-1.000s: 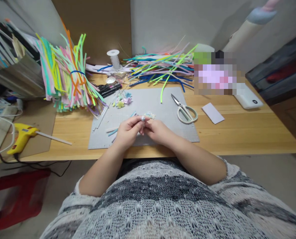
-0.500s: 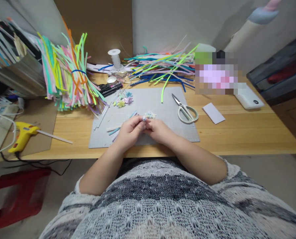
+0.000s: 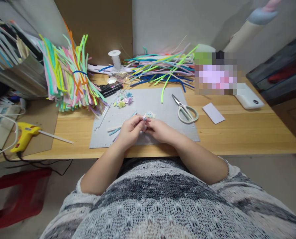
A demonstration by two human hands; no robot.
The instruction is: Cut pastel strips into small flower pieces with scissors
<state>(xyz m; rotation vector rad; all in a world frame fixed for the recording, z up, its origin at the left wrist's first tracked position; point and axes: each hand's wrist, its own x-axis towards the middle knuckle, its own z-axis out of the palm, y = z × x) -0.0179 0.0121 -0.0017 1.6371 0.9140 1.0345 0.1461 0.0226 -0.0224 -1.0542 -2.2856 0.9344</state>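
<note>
Can see little of small piece [image 3: 144, 118] above grey mat [image 3: 168, 106], seemingly pale blue and white; pinched in left hand [image 3: 131, 129]; can't tell grip of right hand [image 3: 160, 129].

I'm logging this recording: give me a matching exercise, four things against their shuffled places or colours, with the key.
1. Glue gun
2. Scissors
3. Small piece
4. Spool

A. Between left hand and right hand
B. White, standing at the back
C. Yellow, at the left
D. Across the right edge of the mat

Pairs: 1-C, 2-D, 3-A, 4-B
</note>
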